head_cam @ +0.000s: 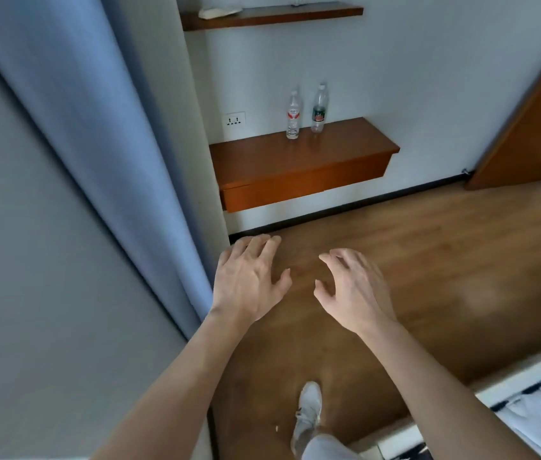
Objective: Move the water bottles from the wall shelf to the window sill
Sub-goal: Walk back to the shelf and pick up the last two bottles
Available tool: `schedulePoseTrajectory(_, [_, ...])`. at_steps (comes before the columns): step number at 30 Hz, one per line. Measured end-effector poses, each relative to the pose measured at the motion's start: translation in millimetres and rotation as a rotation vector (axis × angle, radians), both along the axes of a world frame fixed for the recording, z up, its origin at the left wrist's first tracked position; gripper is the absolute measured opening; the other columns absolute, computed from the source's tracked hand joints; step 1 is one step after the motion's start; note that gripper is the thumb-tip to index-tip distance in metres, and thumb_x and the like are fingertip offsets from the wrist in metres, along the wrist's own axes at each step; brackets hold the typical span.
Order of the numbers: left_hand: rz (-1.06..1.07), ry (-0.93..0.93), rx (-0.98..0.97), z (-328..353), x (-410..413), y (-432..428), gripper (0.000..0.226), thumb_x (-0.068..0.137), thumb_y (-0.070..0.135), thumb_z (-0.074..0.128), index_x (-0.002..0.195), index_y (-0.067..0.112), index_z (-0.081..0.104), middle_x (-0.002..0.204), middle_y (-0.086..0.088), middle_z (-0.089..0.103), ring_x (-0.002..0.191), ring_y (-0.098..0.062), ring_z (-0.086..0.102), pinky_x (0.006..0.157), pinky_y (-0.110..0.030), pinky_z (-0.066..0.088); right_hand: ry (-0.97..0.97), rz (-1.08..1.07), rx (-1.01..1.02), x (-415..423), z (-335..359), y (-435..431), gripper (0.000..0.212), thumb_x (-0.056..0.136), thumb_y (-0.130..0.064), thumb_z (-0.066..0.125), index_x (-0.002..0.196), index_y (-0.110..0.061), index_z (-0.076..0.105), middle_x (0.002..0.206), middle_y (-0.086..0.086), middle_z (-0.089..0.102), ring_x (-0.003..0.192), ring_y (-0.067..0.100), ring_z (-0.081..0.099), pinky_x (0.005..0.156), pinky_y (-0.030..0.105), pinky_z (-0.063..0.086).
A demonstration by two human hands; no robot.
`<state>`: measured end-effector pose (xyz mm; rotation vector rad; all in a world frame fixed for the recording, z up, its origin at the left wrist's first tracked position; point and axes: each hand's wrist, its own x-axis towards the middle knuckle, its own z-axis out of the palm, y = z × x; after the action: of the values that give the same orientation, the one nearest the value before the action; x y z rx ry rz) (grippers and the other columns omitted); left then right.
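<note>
Two clear water bottles stand upright on a brown wall shelf (345,151) ahead: one with a red and white label (293,116) on the left, one with a dark green label (318,109) just right of it and nearer the wall. My left hand (249,280) and my right hand (353,290) are stretched out in front of me over the wooden floor, fingers spread, holding nothing. Both hands are well short of the shelf. No window sill is in view.
A blue curtain (103,144) hangs along the left. A higher brown shelf (295,14) carries a pale cloth. A wall socket (234,120) sits left of the bottles. A brown door (534,134) stands open at the right. A bed edge (528,400) lies bottom right; my white shoe (309,410) is on the floor.
</note>
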<state>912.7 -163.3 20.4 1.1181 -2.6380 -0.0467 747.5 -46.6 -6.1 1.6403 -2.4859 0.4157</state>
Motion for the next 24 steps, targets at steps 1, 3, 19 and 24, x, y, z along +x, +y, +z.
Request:
schedulePoseTrajectory(1, [-0.005,0.002,-0.004,-1.4,-9.0,-8.6,0.060,0.091,0.057,0.041,0.142,0.028,0.043,0.143,0.003,0.052,0.132,-0.025,0.046,0.107,-0.047,0.041,-0.003,-0.004,0.001,-7.9,-1.1,-8.5,0.045,0.086,-0.043,0.061,0.126,-0.022,0.064,0.129,0.004,0.063,0.121,0.023,0.058,0.103,0.039,0.048])
schedulePoseTrajectory(3, [-0.017,-0.010,-0.004,-4.9,-29.8,-27.4,0.060,0.091,0.059,0.038,0.144,0.029,0.041,0.145,0.004,0.050,0.134,-0.023,0.044,0.109,-0.046,0.039,-0.002,-0.010,0.006,-24.9,-2.5,-26.3,0.046,0.087,-0.043,0.062,0.128,-0.022,0.063,0.129,0.004,0.062,0.122,0.023,0.057,0.104,0.039,0.047])
schedulePoseTrajectory(19, [-0.030,0.015,0.044,-2.8,-308.1,-202.6,0.056,0.092,0.058,0.047,0.143,0.034,0.042,0.149,0.008,0.046,0.139,-0.016,0.038,0.115,-0.042,0.030,-0.027,-0.076,0.038,-284.7,17.8,-195.7,0.055,0.089,-0.055,0.061,0.137,-0.031,0.055,0.145,-0.003,0.055,0.137,0.019,0.048,0.114,0.038,0.034])
schedulePoseTrajectory(24, [-0.024,0.019,0.032,-2.7,-363.7,-243.8,0.057,0.091,0.060,0.045,0.142,0.034,0.043,0.148,0.009,0.047,0.137,-0.014,0.040,0.115,-0.041,0.035,-0.031,-0.080,0.015,-343.5,18.8,-233.7,0.050,0.084,-0.049,0.070,0.128,-0.027,0.063,0.134,-0.001,0.064,0.127,0.020,0.057,0.108,0.039,0.042])
